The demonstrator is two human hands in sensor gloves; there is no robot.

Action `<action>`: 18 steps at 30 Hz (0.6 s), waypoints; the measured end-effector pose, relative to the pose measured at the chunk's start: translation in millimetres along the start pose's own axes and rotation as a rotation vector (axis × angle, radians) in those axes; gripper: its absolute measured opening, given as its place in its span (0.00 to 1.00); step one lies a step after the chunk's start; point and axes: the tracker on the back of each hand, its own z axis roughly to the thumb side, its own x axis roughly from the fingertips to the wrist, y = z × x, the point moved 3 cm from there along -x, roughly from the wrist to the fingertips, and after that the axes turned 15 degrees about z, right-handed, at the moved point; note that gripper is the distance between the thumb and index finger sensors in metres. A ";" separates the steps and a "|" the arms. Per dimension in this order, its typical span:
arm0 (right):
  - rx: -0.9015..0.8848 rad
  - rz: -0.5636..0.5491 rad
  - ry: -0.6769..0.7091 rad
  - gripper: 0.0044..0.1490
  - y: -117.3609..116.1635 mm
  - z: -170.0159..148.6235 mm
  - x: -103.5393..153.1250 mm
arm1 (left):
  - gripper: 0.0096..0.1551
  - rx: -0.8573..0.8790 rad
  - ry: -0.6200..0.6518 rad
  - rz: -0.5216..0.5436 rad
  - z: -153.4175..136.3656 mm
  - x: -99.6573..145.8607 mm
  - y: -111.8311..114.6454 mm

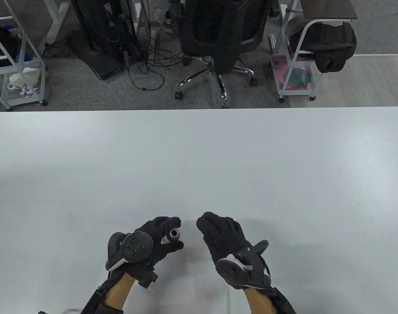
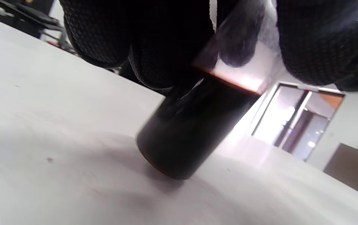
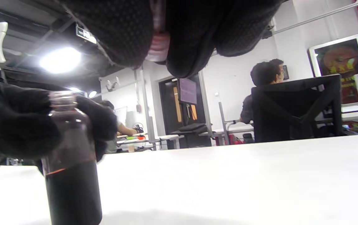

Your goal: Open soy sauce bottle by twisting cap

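The left hand (image 1: 153, 240) is gripping the soy sauce bottle (image 1: 173, 236) around its upper body, keeping it upright on the counter (image 1: 199, 163) at about six o'clock, near the front edge. The bottle's threaded mouth is already showing bare. At its three o'clock, just apart, the right hand (image 1: 223, 238) is curling loosely; something pinkish sits between its fingers (image 3: 194, 47), likely the cap (image 3: 158, 47). Twisting looks done; next, setting the cap down calls for an easy release.

The white table (image 1: 199, 157) carries 1 upright soy sauce bottle (image 3: 71, 175).
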 end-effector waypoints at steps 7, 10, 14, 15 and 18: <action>0.098 0.057 -0.075 0.33 -7.3 -18.9 -5.2 | 0.45 0.078 -0.136 0.025 -24.2 -2.4 -4.5; 0.120 0.088 -0.099 0.34 -10.9 -26.0 -7.6 | 0.45 0.067 -0.123 0.011 -25.3 -3.2 -5.0; 0.122 0.116 -0.126 0.37 -14.1 -32.5 -10.0 | 0.46 0.017 -0.075 0.005 -16.7 -3.9 -2.2; 0.127 0.116 -0.137 0.37 -14.5 -34.1 -10.7 | 0.46 -0.008 -0.052 0.000 -12.9 -4.2 -1.0; 0.149 0.124 -0.171 0.38 -16.6 -39.1 -13.1 | 0.46 -0.027 -0.043 -0.001 -10.9 -4.5 0.9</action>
